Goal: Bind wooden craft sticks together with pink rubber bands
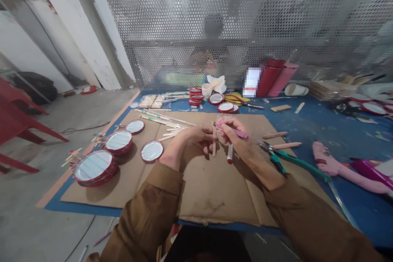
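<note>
Two hands meet over the cardboard sheet (211, 188) in the head view. Left hand (196, 139) pinches a flat wooden stick (214, 143), held upright, lower end just above the cardboard. Right hand (233, 135) is closed on a pink pen-like tool (238, 132), its tip at the stick's top, where something pinkish sits; too blurred to say what. A red-capped marker (229, 153) lies just below the hands; green-handled pliers (276, 157) lie near, to the right. Stacked red-rimmed discs (95, 168) sit well apart on the left. Looks like mid-step: working the stick's top end. Next move likely needs a steady left grip and fine tip control.
</note>
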The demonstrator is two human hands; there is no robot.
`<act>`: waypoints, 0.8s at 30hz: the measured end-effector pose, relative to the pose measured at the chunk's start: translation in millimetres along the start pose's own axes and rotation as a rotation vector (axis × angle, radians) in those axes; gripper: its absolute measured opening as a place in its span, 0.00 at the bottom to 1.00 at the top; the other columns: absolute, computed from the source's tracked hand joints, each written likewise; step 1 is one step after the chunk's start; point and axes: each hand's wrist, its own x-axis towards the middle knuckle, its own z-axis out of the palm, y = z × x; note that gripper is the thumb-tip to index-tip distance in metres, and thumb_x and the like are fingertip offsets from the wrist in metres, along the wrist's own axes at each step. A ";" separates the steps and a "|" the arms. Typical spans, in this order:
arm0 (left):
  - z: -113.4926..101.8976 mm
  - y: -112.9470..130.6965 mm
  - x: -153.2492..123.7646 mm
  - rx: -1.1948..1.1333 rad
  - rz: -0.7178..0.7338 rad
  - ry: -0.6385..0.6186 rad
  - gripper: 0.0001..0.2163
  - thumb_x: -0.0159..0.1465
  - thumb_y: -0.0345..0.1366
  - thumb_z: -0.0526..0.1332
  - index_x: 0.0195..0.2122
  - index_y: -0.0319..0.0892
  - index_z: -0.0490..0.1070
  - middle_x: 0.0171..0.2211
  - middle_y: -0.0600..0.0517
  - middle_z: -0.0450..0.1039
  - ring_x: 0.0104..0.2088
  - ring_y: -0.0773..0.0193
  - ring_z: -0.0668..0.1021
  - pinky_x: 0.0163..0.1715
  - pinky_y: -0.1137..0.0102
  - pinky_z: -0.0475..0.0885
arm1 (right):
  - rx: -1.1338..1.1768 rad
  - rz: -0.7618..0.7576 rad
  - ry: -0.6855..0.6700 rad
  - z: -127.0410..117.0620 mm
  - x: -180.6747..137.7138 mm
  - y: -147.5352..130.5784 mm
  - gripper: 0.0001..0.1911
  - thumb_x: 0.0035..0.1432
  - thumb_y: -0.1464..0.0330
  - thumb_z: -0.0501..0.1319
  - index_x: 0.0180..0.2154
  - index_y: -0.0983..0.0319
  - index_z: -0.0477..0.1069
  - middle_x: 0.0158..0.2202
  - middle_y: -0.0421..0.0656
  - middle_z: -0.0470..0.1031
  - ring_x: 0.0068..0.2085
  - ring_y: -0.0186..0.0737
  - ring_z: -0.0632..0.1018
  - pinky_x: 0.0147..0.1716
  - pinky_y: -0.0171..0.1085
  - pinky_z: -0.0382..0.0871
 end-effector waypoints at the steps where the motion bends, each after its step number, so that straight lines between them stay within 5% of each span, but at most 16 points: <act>1: 0.0 0.3 -0.1 0.003 0.002 0.004 0.13 0.68 0.44 0.66 0.38 0.38 0.70 0.26 0.45 0.80 0.23 0.61 0.81 0.31 0.63 0.81 | 0.004 0.001 -0.004 0.1 -0.1 0.1 0.13 0.61 0.55 0.60 0.32 0.58 0.71 0.22 0.37 0.69 0.23 0.36 0.70 0.25 0.36 0.63; 24: 2.1 3.7 -3.7 0.000 -0.010 0.015 0.17 0.65 0.46 0.69 0.36 0.39 0.67 0.24 0.47 0.79 0.22 0.60 0.81 0.31 0.62 0.80 | -0.025 -0.031 -0.007 -2.5 -0.7 3.4 0.14 0.63 0.56 0.61 0.30 0.57 0.70 0.22 0.39 0.70 0.24 0.37 0.70 0.24 0.37 0.64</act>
